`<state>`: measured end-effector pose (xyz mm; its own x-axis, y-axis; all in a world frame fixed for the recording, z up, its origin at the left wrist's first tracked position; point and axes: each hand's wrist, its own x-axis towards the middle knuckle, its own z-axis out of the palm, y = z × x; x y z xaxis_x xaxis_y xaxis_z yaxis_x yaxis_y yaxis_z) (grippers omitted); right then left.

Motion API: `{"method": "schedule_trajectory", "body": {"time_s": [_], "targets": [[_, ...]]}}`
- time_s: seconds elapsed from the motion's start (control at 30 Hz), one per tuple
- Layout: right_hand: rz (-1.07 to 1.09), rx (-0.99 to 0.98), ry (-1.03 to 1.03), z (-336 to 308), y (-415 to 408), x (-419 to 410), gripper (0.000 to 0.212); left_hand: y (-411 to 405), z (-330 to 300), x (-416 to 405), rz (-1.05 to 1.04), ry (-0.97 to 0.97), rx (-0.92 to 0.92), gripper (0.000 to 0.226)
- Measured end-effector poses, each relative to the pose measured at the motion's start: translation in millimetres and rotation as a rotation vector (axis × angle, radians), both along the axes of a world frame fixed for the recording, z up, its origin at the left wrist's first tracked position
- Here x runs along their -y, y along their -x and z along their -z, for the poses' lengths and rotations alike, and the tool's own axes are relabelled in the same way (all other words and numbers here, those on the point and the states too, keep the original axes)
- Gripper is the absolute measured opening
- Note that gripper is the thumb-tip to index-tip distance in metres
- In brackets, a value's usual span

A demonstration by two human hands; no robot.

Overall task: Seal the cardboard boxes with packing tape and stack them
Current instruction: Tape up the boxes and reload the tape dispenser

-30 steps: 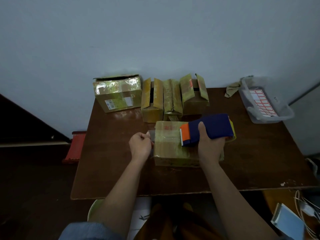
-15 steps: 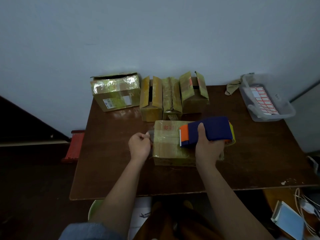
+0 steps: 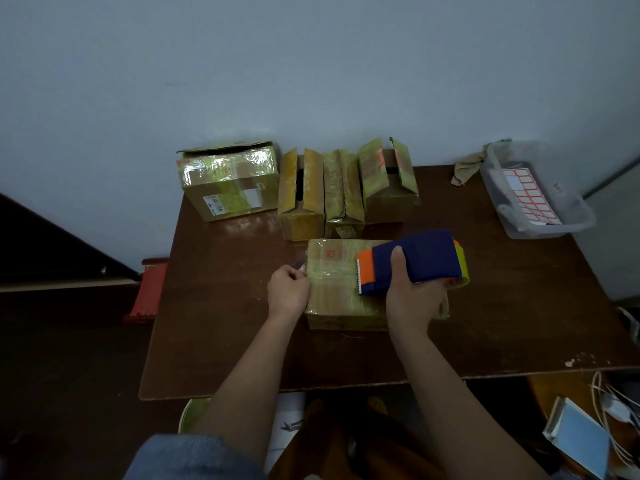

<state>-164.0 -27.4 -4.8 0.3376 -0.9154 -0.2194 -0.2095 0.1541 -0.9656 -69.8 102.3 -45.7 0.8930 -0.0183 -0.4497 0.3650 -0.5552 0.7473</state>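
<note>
My right hand (image 3: 412, 296) grips the blue and orange tape dispenser (image 3: 412, 265) on the brown cardboard box (image 3: 341, 289) mid-frame, while my left hand (image 3: 289, 291) pinches the clear tape end (image 3: 300, 263).

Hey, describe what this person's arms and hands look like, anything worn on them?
Both forearms are bare, with no gloves, rings, watch or bracelet visible on the left hand or right hand. A blue denim-like sleeve shows at the upper left arm; the right arm's sleeve is out of view.

Dark brown table (image 3: 221, 341), five cardboard boxes (image 3: 341, 292), clear plastic bin (image 3: 550, 223), crumpled cloth (image 3: 465, 169)
</note>
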Motion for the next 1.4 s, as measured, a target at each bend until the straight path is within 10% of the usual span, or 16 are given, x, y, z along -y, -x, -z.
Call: {"method": "schedule_trajectory", "body": {"time_s": [0.33,0.43,0.73,0.9,1.4], "targets": [[-0.029,-0.020,0.020,1,-2,-5,0.028,-7,2,2,0.007,-0.006,-0.122,0.018],[-0.034,-0.008,0.028,-2,-2,-8,0.029,-9,3,-3,-0.148,0.088,-0.317,0.066],[-0.069,0.063,-0.051,0,2,0,0.026,16,-6,-2,0.241,0.041,0.515,0.040],[-0.101,0.084,-0.097,-1,4,4,0.043,21,-6,9,0.761,-0.106,0.431,0.078],[-0.159,-0.018,0.079,3,14,15,0.036,19,0,10,0.943,-0.525,0.499,0.106]]}}
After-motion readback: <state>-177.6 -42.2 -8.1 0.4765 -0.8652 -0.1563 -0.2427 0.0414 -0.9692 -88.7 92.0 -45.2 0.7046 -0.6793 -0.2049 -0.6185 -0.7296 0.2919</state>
